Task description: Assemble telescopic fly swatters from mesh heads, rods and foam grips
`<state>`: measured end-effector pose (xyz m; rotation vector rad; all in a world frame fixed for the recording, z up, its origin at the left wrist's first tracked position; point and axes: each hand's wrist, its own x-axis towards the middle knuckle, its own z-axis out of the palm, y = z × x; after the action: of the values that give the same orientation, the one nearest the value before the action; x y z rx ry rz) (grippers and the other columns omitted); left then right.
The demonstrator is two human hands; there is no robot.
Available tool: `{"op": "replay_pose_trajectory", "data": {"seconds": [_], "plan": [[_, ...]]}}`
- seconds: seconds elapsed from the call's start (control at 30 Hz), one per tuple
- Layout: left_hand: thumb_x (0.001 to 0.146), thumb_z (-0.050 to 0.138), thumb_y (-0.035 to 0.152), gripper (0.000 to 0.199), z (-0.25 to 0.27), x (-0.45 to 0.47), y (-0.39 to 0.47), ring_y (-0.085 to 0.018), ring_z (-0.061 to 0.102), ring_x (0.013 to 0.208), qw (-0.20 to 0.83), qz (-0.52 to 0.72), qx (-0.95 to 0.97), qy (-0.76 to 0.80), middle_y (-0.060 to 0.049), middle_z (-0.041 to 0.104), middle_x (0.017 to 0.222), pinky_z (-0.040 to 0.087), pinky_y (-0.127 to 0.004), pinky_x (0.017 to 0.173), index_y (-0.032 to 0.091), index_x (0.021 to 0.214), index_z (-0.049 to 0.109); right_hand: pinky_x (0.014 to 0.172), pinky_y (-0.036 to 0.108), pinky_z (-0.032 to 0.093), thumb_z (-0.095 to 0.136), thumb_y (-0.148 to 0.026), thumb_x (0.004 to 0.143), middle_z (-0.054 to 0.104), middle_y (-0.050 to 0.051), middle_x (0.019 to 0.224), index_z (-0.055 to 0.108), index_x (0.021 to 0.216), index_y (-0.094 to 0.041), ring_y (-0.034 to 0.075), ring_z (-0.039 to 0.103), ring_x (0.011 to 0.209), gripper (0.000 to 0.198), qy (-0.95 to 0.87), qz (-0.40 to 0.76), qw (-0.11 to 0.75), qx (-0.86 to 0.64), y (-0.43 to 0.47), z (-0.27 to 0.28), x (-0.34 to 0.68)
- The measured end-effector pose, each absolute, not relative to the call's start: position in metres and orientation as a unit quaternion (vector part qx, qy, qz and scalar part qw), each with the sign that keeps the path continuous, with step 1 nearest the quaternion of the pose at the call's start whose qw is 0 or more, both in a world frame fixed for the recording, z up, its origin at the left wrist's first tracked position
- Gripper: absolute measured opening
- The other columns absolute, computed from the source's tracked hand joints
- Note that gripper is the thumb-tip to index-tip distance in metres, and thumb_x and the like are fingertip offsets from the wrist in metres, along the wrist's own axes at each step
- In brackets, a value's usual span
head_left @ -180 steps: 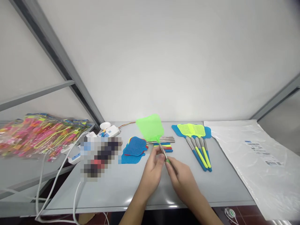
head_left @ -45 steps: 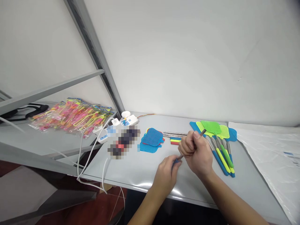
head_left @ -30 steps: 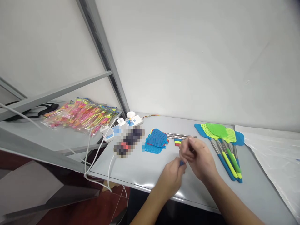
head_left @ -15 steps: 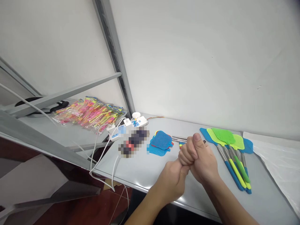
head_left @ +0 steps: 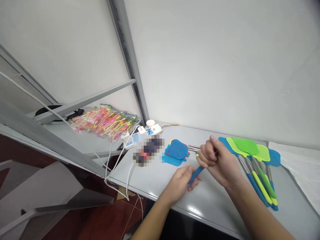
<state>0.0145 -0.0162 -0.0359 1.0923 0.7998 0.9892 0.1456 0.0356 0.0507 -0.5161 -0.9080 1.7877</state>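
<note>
A blue fly swatter handle (head_left: 196, 174) slants between my two hands above the table. My left hand (head_left: 181, 181) has its thumb and fingers around the lower end, the fingers partly loosened. My right hand (head_left: 217, 160) is a fist around the upper end, which it hides. Behind it lie several metal rods (head_left: 193, 147), partly covered by the hand. To their left is a small pile of perforated swatter heads (head_left: 178, 149), blue on top with red and yellow edges below. Right of my hands lie several whole fly swatters (head_left: 246, 146) with green, yellow and blue heads and coloured grips.
White power strips (head_left: 152, 130) with cables stand at the table's back left, beside a blurred patch (head_left: 148, 150). Packaged colourful items (head_left: 107, 120) lie on a shelf beyond the grey metal frame (head_left: 130, 60). A white sheet (head_left: 297, 166) covers the table's right end.
My hands were pressed together and have come apart, baring the blue handle between them. The left hand has moved down and loosened. The view has shifted slightly left.
</note>
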Motion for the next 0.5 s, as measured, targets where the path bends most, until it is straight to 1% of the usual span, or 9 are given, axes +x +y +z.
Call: {"op": "replay_pose_trajectory", "data": {"seconds": [0.07, 0.17, 0.27, 0.37, 0.5], "plan": [[0.093, 0.036, 0.063, 0.055, -0.043, 0.014, -0.015, -0.008, 0.033, 0.044, 0.731, 0.441, 0.414, 0.315, 0.005, 0.039, 0.051, 0.029, -0.025, 0.052, 0.014, 0.078, 0.056, 0.041, 0.022, 0.023, 0.048, -0.04, 0.094, 0.021, -0.007, 0.045, 0.042, 0.048, -0.018, 0.008, 0.015, 0.041, 0.052, -0.343, 0.737, 0.545, -0.207, 0.038, 0.056, 0.152], [0.092, 0.036, 0.064, 0.054, -0.049, 0.018, -0.018, -0.006, 0.024, 0.04, 0.785, 0.444, 0.344, 0.263, 0.009, 0.03, 0.049, 0.026, -0.024, 0.049, 0.016, 0.07, 0.049, 0.038, 0.022, 0.019, 0.047, -0.044, 0.094, 0.021, -0.007, 0.045, 0.039, 0.049, -0.019, 0.007, 0.013, 0.04, 0.053, -0.318, 0.725, 0.574, -0.209, 0.036, 0.054, 0.153], [0.091, 0.042, 0.062, 0.052, -0.047, 0.024, -0.023, -0.004, 0.017, 0.04, 0.797, 0.446, 0.319, 0.253, 0.01, 0.024, 0.049, 0.019, -0.022, 0.045, 0.018, 0.064, 0.041, 0.037, 0.022, 0.017, 0.045, -0.053, 0.094, 0.018, -0.008, 0.045, 0.038, 0.052, -0.02, 0.007, 0.012, 0.039, 0.054, -0.315, 0.721, 0.579, -0.213, 0.028, 0.045, 0.148], [0.089, 0.042, 0.067, 0.054, -0.042, 0.029, -0.03, -0.003, 0.012, 0.038, 0.8, 0.451, 0.289, 0.27, 0.011, 0.022, 0.049, 0.013, -0.021, 0.041, 0.02, 0.062, 0.035, 0.037, 0.022, 0.016, 0.042, -0.058, 0.093, 0.015, -0.009, 0.044, 0.036, 0.054, -0.02, 0.007, 0.011, 0.039, 0.055, -0.33, 0.716, 0.58, -0.205, 0.021, 0.041, 0.143], [0.09, 0.041, 0.066, 0.054, -0.032, 0.03, -0.037, -0.003, 0.012, 0.036, 0.803, 0.451, 0.272, 0.28, 0.011, 0.022, 0.048, 0.015, -0.02, 0.038, 0.02, 0.063, 0.034, 0.039, 0.023, 0.016, 0.04, -0.06, 0.093, 0.012, -0.01, 0.044, 0.034, 0.054, -0.021, 0.007, 0.008, 0.039, 0.055, -0.343, 0.72, 0.574, -0.187, 0.015, 0.048, 0.14]]}}
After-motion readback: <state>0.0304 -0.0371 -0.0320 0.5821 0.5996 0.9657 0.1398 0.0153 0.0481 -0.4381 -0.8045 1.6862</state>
